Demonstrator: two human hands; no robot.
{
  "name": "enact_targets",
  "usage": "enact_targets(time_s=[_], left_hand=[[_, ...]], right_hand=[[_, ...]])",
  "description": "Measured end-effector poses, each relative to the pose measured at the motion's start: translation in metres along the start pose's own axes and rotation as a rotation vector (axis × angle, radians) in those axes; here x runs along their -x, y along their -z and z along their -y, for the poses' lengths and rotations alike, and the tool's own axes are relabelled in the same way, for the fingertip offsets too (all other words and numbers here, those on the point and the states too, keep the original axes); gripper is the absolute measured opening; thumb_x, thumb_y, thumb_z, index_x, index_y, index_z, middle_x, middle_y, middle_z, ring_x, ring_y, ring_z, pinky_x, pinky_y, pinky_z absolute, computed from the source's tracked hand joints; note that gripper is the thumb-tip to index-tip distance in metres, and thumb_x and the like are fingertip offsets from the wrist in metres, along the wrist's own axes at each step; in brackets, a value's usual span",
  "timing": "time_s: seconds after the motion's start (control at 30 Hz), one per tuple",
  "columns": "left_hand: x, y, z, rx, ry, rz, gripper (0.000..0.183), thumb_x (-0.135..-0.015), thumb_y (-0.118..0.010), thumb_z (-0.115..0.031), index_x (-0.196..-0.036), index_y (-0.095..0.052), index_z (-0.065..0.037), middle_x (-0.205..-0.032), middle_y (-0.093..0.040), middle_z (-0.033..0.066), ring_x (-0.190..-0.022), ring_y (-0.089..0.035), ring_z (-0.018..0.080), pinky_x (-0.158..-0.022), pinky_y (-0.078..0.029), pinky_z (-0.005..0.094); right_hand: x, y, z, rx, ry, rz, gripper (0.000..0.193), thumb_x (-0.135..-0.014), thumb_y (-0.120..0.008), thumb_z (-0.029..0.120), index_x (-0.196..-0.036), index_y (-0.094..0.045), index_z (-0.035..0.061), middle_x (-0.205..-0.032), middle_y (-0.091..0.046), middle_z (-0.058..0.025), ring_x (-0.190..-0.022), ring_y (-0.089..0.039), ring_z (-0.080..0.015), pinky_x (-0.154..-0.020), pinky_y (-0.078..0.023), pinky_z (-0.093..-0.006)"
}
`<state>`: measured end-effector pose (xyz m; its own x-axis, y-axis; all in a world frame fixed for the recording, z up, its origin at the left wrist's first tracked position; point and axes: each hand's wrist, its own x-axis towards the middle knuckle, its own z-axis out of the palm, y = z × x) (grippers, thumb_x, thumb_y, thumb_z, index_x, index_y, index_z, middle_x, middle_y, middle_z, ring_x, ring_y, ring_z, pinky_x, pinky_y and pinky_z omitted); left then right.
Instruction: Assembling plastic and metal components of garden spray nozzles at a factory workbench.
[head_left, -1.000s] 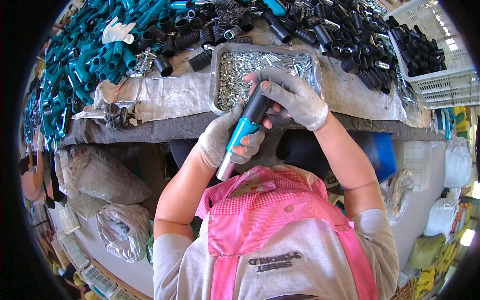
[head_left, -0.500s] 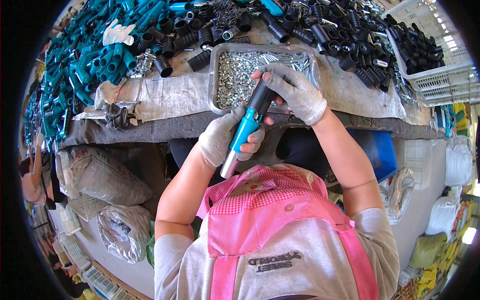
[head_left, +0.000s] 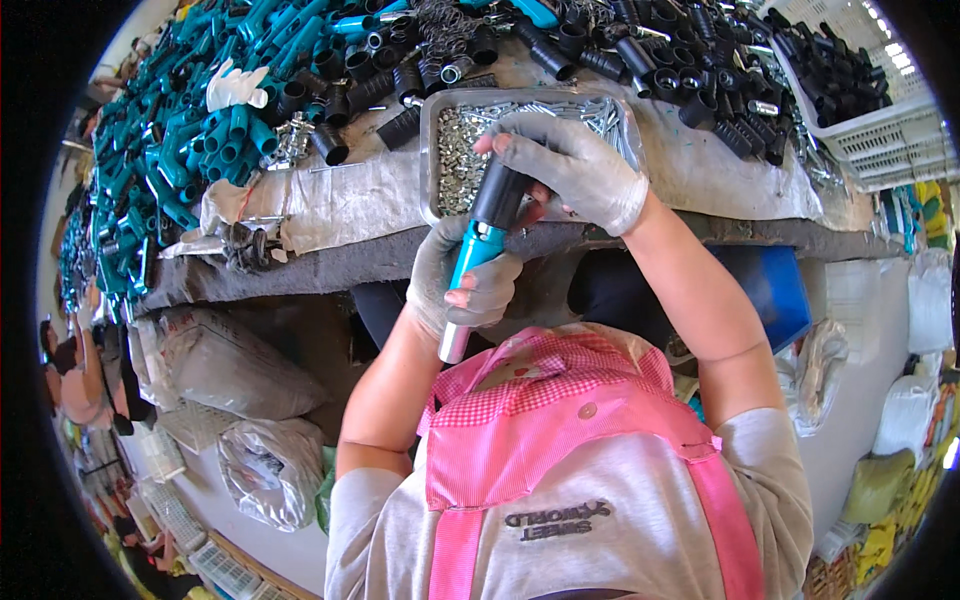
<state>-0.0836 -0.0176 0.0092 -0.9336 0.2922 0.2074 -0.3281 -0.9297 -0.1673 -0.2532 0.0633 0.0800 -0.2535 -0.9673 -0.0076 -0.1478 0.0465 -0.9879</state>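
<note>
Between my gloved hands is a tube with a teal middle, a black sleeve and a silver metal end (head_left: 455, 340). My left hand (head_left: 470, 285) wraps round the teal part, fingers closed, with the silver end sticking out below toward my apron. From above, my right hand (head_left: 575, 165) grips the black sleeve (head_left: 497, 190) at the upper end, its fingertips partly hidden behind it. A small opening with metal shows where teal meets black. Directly behind the hands lies a metal tray (head_left: 432, 150) of small nuts and long screws.
Piled teal plastic housings (head_left: 190, 140) cover the table's left, with a white glove (head_left: 237, 86) on top. Black ribbed sleeves (head_left: 700, 85) heap at the back right, beside a white basket (head_left: 880, 140) holding more black parts. Under the table are sacks and a blue bin (head_left: 775, 300).
The tube has tilted slightly more upright, its black end shifting left. Both hands keep their hold on it. The whole view has shifted a little.
</note>
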Motion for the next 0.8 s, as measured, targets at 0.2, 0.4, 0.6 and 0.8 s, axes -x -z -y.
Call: enact_targets(time_s=[0.2, 0.4, 0.6, 0.8], left_hand=[[-0.007, 0.004, 0.004, 0.126, 0.019, 0.169, 0.066, -0.089, -0.043, -0.034, -0.146, -0.016, -0.015, -0.061, -0.050, 0.0110, -0.036, -0.044, 0.0113, -0.029, -0.037, 0.0210], [-0.001, 0.007, 0.002, 0.070, -0.116, 0.035, 0.059, -0.089, -0.045, -0.031, -0.142, -0.028, -0.009, -0.065, -0.047, 0.0097, -0.038, -0.044, 0.0100, -0.031, -0.037, 0.0212], [0.017, 0.001, -0.003, 0.094, -0.372, 0.087, 0.045, -0.093, -0.038, -0.021, -0.127, -0.037, 0.008, -0.067, -0.045, 0.0080, -0.043, -0.047, 0.0114, -0.032, -0.037, 0.0222], [0.019, -0.006, -0.001, 0.163, -0.433, 0.148, 0.042, -0.091, -0.033, -0.007, -0.130, -0.029, 0.008, -0.063, -0.044, 0.0063, -0.040, -0.048, 0.0107, -0.032, -0.042, 0.0228]], right_hand=[[-0.001, 0.001, 0.008, -0.070, -0.103, 0.070, 0.034, -0.092, -0.054, 0.038, -0.109, -0.063, 0.0104, -0.068, -0.050, 0.0035, -0.052, -0.042, -0.0008, -0.040, -0.032, -0.0164], [-0.013, 0.007, -0.022, 0.394, 0.414, -0.073, 0.030, -0.091, -0.056, 0.027, -0.115, -0.059, 0.0079, -0.097, -0.062, -0.0070, -0.085, -0.058, -0.0168, -0.079, -0.046, -0.0297], [-0.003, 0.042, -0.025, 0.757, 0.249, 0.002, 0.016, -0.080, -0.064, 0.018, -0.094, -0.066, 0.0109, -0.098, -0.062, -0.0103, -0.093, -0.060, -0.0296, -0.083, -0.047, -0.0372], [-0.009, 0.029, -0.055, 1.036, 0.191, 0.219, 0.024, -0.079, -0.060, 0.019, -0.101, -0.066, 0.0128, -0.099, -0.060, -0.0112, -0.097, -0.059, -0.0304, -0.085, -0.047, -0.0397]])
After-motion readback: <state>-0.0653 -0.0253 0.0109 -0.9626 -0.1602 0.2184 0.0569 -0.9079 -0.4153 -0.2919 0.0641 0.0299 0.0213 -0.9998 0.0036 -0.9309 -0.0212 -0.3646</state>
